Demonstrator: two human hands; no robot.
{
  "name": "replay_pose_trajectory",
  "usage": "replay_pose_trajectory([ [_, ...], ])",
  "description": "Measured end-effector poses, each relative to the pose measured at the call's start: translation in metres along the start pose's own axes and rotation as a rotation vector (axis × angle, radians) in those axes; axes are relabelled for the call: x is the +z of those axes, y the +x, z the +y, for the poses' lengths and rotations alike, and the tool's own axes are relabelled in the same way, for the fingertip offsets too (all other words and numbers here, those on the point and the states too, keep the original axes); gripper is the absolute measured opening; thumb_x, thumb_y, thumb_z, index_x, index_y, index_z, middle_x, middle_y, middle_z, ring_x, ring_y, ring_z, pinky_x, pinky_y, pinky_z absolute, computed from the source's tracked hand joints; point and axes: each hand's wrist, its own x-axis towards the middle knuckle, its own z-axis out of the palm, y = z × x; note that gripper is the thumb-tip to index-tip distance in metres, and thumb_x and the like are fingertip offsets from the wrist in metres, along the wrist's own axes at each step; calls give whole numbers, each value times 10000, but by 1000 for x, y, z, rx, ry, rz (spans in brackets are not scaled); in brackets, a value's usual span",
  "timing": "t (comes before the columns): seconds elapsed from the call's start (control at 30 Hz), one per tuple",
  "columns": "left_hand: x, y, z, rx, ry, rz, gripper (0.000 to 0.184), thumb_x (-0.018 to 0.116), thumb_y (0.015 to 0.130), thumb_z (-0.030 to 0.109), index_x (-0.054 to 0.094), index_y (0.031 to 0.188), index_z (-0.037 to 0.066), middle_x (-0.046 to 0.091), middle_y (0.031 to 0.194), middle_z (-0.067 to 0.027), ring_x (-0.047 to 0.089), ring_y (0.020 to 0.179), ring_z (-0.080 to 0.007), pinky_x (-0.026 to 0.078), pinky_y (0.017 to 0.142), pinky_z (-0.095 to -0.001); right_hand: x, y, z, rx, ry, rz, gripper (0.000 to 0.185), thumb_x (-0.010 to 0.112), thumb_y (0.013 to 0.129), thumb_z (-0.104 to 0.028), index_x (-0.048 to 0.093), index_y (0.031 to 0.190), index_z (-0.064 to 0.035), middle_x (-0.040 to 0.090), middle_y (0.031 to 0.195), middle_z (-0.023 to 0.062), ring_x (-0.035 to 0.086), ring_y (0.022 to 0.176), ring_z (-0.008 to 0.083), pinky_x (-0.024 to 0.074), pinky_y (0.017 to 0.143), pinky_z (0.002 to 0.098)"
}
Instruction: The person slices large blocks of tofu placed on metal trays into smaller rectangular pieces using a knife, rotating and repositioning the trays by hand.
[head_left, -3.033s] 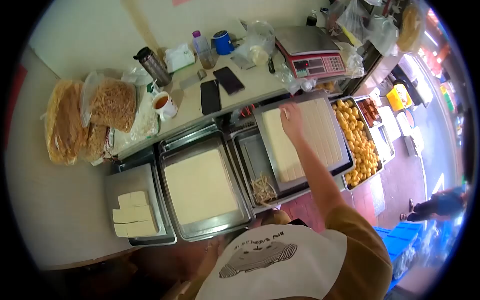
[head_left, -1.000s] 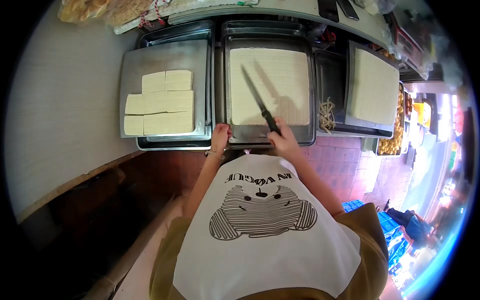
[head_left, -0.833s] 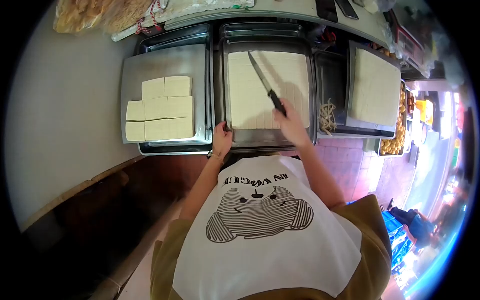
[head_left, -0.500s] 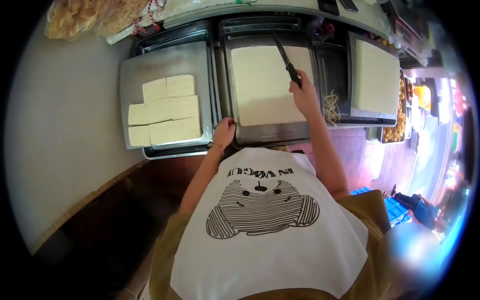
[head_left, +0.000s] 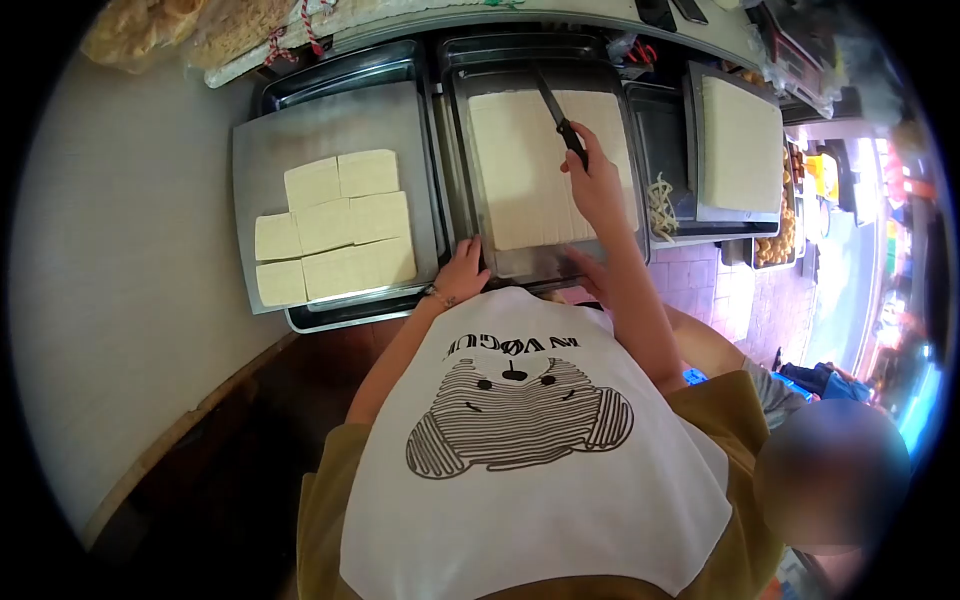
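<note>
My right hand (head_left: 592, 180) is closed round the black handle of a knife (head_left: 556, 110), whose blade points up and left over the pale slab (head_left: 530, 170) in the middle metal tray (head_left: 520, 268). At that tray's lower left corner rests my left hand (head_left: 463, 272), fingers bent over the rim; whether they grip it is unclear. Left of it, several white blocks (head_left: 340, 222) sit on a metal sheet (head_left: 270, 150). To the right stands another pale slab (head_left: 740, 145) on a sheet over a dark tray (head_left: 665, 130).
Another person's hand (head_left: 592, 272) reaches in at the middle tray's lower right, below my right forearm. That person stands close at my right, head blurred (head_left: 832, 475). Pale strips (head_left: 661, 208) lie in the right tray; round yellow pieces (head_left: 775, 240) are beyond. A counter (head_left: 440, 18) runs behind.
My right hand has moved with the knife from the counter side's right slab to the middle slab, then up and right over it. Another person has come in at the right, one hand reaching the middle tray.
</note>
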Motion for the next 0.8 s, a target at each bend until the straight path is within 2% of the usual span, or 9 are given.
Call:
replay_pose_trajectory([
  [0.07,-6,2,-4,13,-8,-53,731,580,823,268,225,1397,-13,312,1352,-218,480,1137,-388,443,924,-410,2,1,-3,6,-22,-9,403,493,895,-148,451,1294,-179,637,761,116,615,674,251,457,644,348],
  [0.17,-11,1,-5,51,83,-51,716,583,810,254,246,1383,-12,362,1317,-196,515,1095,-381,477,867,-429,12,8,1,8,-73,3,422,483,874,-129,447,1292,-173,634,801,176,624,741,341,464,687,405],
  [0.27,-13,-4,-3,77,94,-36,726,590,805,252,243,1388,-8,372,1302,-192,519,1084,-376,480,861,-424,19,13,0,-22,-110,-18,443,468,847,-111,445,1288,-157,627,868,239,605,833,422,457,736,461],
  [0.47,-5,-3,-17,154,80,25,722,602,794,224,253,1392,17,380,1293,-179,517,1071,-360,478,852,-426,50,29,20,-90,-89,-32,439,457,836,-100,459,1274,-78,602,981,294,577,911,456,453,800,488],
  [0.57,-6,-6,-16,154,78,36,718,604,792,215,259,1393,26,382,1291,-173,510,1079,-355,472,857,-423,55,36,26,-61,-131,3,440,459,837,-99,462,1276,-66,600,987,293,576,906,455,452,802,489],
  [0.67,-5,-6,-15,145,78,39,710,603,791,215,269,1390,30,386,1284,-170,507,1080,-354,466,865,-417,55,35,25,-121,-148,2,434,433,828,-75,450,1259,-30,606,891,300,581,840,459,447,763,529],
  [0.8,-9,-7,-13,119,-12,52,690,600,791,206,287,1379,28,394,1275,-173,498,1095,-356,459,879,-414,60,27,16,-132,-113,-83,440,438,835,-80,449,1274,-56,606,904,296,580,854,456,448,775,517],
])
